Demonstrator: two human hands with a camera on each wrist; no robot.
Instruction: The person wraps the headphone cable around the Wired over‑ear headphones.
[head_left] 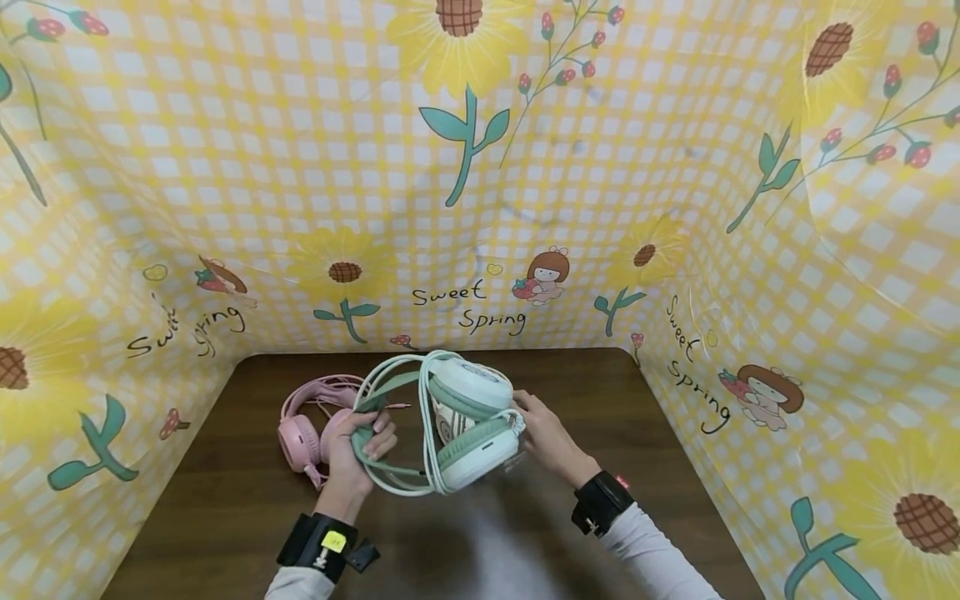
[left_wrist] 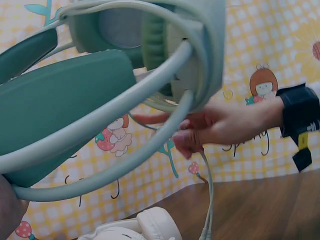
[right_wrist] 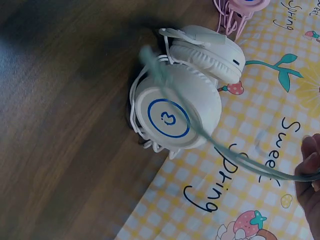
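Observation:
Mint green headphones (head_left: 480, 454) are held up above the table, tilted on their side with the ear cups to the right. My left hand (head_left: 358, 446) grips them by the headband, fingers curled round it; in the left wrist view the green headband pad (left_wrist: 75, 100) fills the left side. Beside the ear cups, my right hand (head_left: 551, 437) pinches the thin green cable (right_wrist: 235, 157), which hangs down from its fingers in the left wrist view. More of the cable is wound around the headphones in loops.
White headphones (right_wrist: 192, 90) lie at the back of the dark wooden table (head_left: 225, 500), largely hidden behind the green pair in the head view. Pink headphones (head_left: 300, 442) lie at the back left. A yellow checked cloth (head_left: 480, 225) with printed flowers walls the table's back and sides.

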